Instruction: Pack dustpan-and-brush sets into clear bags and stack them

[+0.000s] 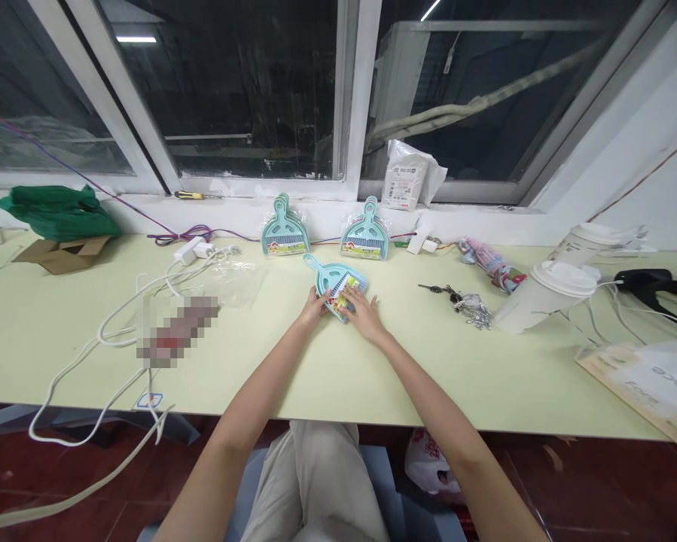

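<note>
A light teal mini dustpan [327, 272] with a small brush and a yellow printed label lies tilted on the table in front of me, its handle pointing up and left. My left hand [314, 307] grips its lower left edge, thumb on top. Over the label and the right side, my right hand [364, 312] rests with its fingers spread. The fingers hide part of the label and brush. Behind it, a left stack of similar wrapped dustpans [285, 229] and a right stack of them [365, 232] lean upright against the wall under the window.
White cables [109, 316] and a clear plastic bag [233, 282] lie to the left, near a green bag [59, 212] on cardboard. To the right are keys [456, 297], an umbrella-like bundle [488, 263], lidded paper cups [541, 293] and a tissue pack [648, 384].
</note>
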{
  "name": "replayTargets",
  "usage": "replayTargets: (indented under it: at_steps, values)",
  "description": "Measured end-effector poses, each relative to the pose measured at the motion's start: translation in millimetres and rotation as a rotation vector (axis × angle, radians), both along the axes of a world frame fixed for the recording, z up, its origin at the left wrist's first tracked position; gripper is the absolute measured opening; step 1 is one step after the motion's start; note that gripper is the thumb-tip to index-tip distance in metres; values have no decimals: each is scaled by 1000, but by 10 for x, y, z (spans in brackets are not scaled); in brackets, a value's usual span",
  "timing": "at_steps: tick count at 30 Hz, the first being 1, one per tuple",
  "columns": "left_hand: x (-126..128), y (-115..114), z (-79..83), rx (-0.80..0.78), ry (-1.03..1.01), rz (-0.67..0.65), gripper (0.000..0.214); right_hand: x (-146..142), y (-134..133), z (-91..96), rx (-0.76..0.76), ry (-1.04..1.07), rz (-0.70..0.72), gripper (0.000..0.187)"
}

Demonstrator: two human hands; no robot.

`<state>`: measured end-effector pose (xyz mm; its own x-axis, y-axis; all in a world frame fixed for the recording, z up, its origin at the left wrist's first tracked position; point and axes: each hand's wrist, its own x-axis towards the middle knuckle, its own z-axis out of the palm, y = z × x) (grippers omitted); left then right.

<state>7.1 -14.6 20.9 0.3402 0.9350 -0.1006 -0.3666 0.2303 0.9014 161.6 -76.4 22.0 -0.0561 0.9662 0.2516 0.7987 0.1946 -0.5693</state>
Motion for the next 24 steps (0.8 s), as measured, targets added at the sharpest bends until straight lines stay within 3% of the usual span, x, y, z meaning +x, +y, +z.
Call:
replayTargets:
  at_steps: [4, 7, 10, 12, 14, 16, 19, 24]
  values:
    - [-7, -11, -20, 22, 72, -3, 58, -59, -50, -46, -16, -28, -68, 45]
    - [1, 16, -60, 28, 62, 24, 60, -27, -35, -56, 42, 78, -153, 42]
    - [10, 35, -87, 51, 33, 38, 60, 6, 39, -95, 118, 419, -327, 64]
    - [12, 38, -88, 82, 33, 45, 61, 25, 100, -136, 65, 771, -393, 78]
    - [8, 38, -73, 140, 38, 51, 62, 47, 143, -173, -89, 1090, -348, 72]
    - [-3, 38, -48, 206, 41, 51, 64, 72, 158, -193, -231, 1284, -244, 53]
    - [-21, 46, -15, 275, 68, 35, 66, 100, 140, -191, -296, 1398, -154, 35]
    - [-33, 104, -10, 365, 212, -13, 59, 84, 113, -160, -270, 1466, -136, 33]
